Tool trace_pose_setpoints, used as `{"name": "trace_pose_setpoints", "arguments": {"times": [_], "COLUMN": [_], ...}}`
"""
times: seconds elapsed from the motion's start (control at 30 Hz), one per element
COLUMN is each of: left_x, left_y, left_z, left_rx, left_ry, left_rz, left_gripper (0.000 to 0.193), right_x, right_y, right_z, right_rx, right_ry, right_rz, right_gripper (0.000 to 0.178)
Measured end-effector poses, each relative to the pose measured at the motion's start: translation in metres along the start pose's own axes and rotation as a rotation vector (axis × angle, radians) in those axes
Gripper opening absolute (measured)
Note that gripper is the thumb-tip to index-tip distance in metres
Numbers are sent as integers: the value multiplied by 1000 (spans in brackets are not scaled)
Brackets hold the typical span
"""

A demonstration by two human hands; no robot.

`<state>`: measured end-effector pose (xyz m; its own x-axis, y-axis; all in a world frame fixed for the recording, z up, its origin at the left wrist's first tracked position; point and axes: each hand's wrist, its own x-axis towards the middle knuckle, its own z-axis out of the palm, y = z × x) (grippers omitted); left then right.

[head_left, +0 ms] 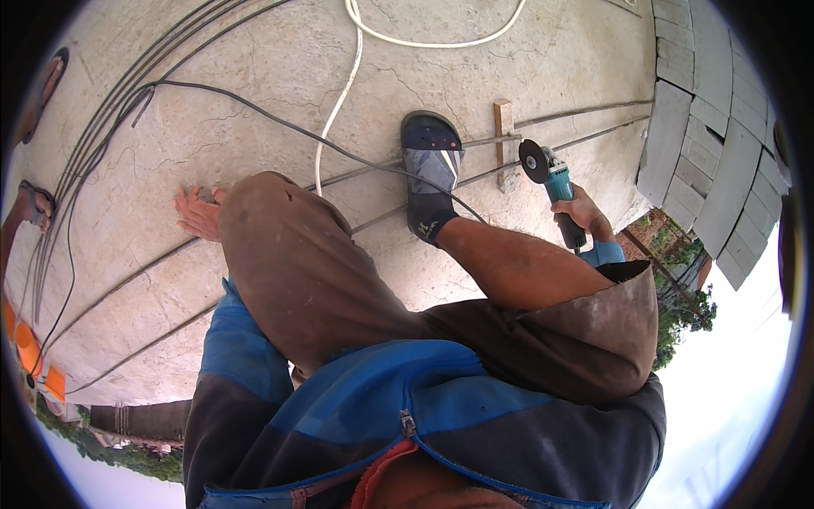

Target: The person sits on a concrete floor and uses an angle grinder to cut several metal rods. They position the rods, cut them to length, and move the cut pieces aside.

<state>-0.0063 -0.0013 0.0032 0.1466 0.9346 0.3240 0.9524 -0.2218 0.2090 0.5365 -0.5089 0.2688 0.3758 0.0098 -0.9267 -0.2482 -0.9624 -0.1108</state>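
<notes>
My right hand (583, 212) grips a teal-and-black angle grinder (557, 180) by its body. Its dark disc (533, 160) is close to the wooden block (504, 140) and two long thin metal rods (585, 142), which cross over that block. I cannot tell whether disc and rod touch. My left hand (199, 214) rests on the concrete beside my bent knee, fingers spread, with nothing in it; the knee hides part of it. Across the rods stands my foot in a dark clog (431, 131), with a black cable (339, 151) passing over it.
A white hose (346, 89) curves over the cracked concrete floor (271, 110). Several dark rods or cables (102, 114) run along the left, near another person's sandalled feet (38, 204). An orange object (30, 348) is at the left edge. Grey boards (721, 161) border the right side.
</notes>
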Motion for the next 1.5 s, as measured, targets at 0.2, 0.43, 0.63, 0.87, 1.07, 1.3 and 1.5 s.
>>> {"name": "trace_pose_setpoints", "arguments": {"times": [0.2,0.43,0.63,0.87,1.07,1.3,1.5], "left_x": [1,-1,1,1,-1,-1,-1], "left_y": [7,3,4,3,8,7,5], "left_z": [0,-5,-1,0,0,-3,-1], "left_rx": [-5,13,6,9,11,4,-5], "left_ry": [3,7,9,15,9,-18,0], "left_rz": [9,-8,4,1,-4,-11,1], "left_gripper": [50,50,50,51,51,52,52], "right_x": [-5,0,-5,-2,-8,-8,-12], "right_y": [-2,-8,-7,-4,-14,-14,-19], "right_z": [2,-3,2,-2,2,-1,4], "right_rx": [-24,-40,-32,-38,-58,-53,-49], "right_ry": [18,10,11,1,29,17,15], "right_rz": [38,36,35,26,71,68,47], "right_gripper": [54,55,56,56,55,55,55]}}
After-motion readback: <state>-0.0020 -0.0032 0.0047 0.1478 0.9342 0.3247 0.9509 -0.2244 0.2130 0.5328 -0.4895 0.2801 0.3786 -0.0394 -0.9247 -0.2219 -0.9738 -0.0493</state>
